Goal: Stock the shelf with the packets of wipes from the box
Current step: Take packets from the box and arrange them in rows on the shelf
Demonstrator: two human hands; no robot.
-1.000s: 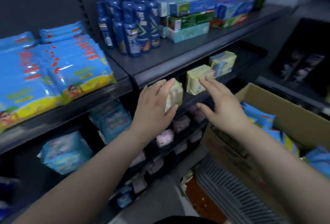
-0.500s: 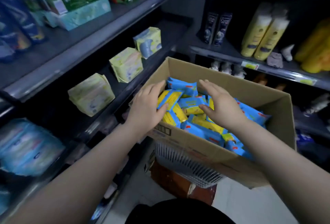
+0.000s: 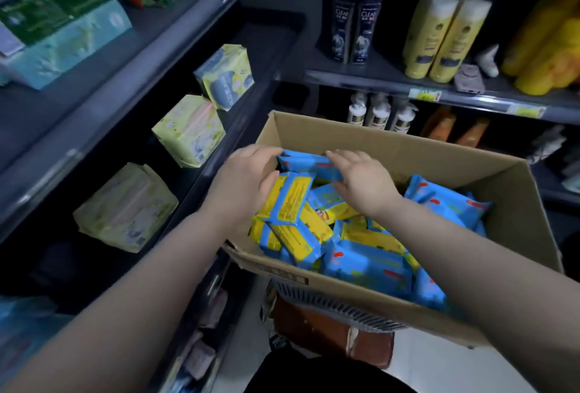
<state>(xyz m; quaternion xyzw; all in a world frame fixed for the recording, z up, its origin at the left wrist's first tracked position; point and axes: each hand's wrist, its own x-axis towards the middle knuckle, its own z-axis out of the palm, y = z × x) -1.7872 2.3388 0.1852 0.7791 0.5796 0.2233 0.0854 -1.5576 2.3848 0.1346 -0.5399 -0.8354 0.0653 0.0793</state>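
Box (image 3: 439, 154) open, set on a slatted basket (image 3: 329, 305); full of packets (image 3: 361, 264) of wipes, blue fronts with red marks, yellow backs with print too fine to read. Left hand (image 3: 241, 185) and right hand (image 3: 361, 182) both inside the box at its far end; fingers of each bent over opposite ends of one blue packet (image 3: 306, 163), gripping it; left thumb against a yellow-backed packet beneath. Shelf (image 3: 270, 44) at left carries pale green packs (image 3: 188, 130); far shelf: two dark bottles (image 3: 354, 32) reading "CLEAR", yellow bottles (image 3: 445, 25) beside them; price tags (image 3: 425, 94) illegible.
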